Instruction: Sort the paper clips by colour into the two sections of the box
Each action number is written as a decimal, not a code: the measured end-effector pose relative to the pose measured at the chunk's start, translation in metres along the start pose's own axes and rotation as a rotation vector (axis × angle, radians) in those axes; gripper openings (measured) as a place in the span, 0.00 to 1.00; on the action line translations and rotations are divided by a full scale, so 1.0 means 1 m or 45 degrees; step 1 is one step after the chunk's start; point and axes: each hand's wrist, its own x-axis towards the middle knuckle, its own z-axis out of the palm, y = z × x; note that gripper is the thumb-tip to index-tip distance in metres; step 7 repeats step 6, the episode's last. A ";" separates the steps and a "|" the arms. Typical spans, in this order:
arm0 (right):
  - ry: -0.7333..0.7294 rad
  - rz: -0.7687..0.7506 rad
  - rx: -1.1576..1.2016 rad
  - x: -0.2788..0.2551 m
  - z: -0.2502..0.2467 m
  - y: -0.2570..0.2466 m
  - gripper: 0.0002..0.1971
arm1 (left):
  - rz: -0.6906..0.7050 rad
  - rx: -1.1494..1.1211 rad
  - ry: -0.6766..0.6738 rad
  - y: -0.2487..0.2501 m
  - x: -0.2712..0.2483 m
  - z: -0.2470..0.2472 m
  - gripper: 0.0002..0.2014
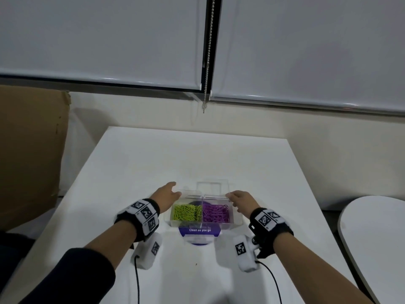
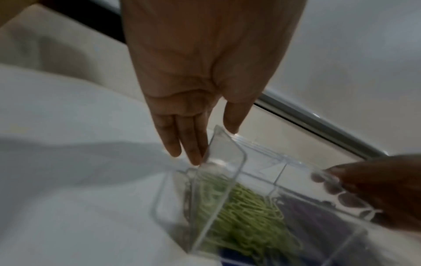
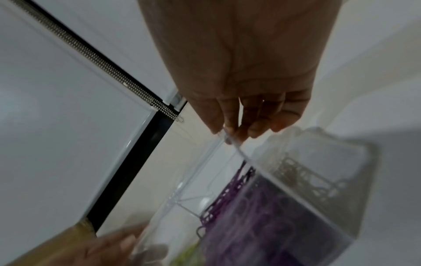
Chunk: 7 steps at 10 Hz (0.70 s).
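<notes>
A clear two-section box (image 1: pixel 237 222) stands on the white table (image 1: pixel 153 163) in the head view. Green paper clips (image 1: pixel 188 212) fill its left section and purple paper clips (image 1: pixel 215 213) its right section. The clear hinged lid (image 1: pixel 203 195) is tilted over the back of the box. My left hand (image 1: pixel 175 190) pinches the lid's left corner (image 2: pixel 218 144) between thumb and straight fingers (image 2: pixel 193 153). My right hand (image 1: pixel 230 197) pinches the lid's right edge (image 3: pixel 237 149) with curled fingertips (image 3: pixel 230 131). The green clips (image 2: pixel 246 216) and purple clips (image 3: pixel 250 225) show blurred through the plastic.
A purple round sticker (image 1: pixel 199 230) reading "Clean as you go" lies under the box. A cardboard sheet (image 1: pixel 30 150) leans at the left. A second white table (image 1: pixel 372 233) stands at the right. Blinds with a bead chain (image 1: pixel 206 84) hang behind.
</notes>
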 end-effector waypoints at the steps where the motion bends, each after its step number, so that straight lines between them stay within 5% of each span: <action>1: 0.055 -0.065 0.100 -0.001 -0.003 0.000 0.07 | 0.060 -0.414 0.097 -0.007 -0.003 0.005 0.29; 2: 0.102 -0.143 0.082 -0.006 -0.002 0.003 0.06 | 0.149 -0.585 0.162 -0.012 -0.006 0.005 0.26; 3: 0.133 -0.238 -0.001 -0.018 -0.005 0.006 0.13 | 0.282 -0.423 0.149 -0.019 -0.016 0.000 0.18; 5: -0.029 -0.524 -1.028 -0.051 -0.006 0.023 0.36 | 0.725 0.805 0.020 -0.040 -0.041 0.000 0.34; 6: 0.092 -0.657 -1.201 -0.057 -0.001 0.044 0.48 | 0.798 0.958 0.165 -0.046 -0.047 0.006 0.44; 7: 0.092 -0.657 -1.201 -0.057 -0.001 0.044 0.48 | 0.798 0.958 0.165 -0.046 -0.047 0.006 0.44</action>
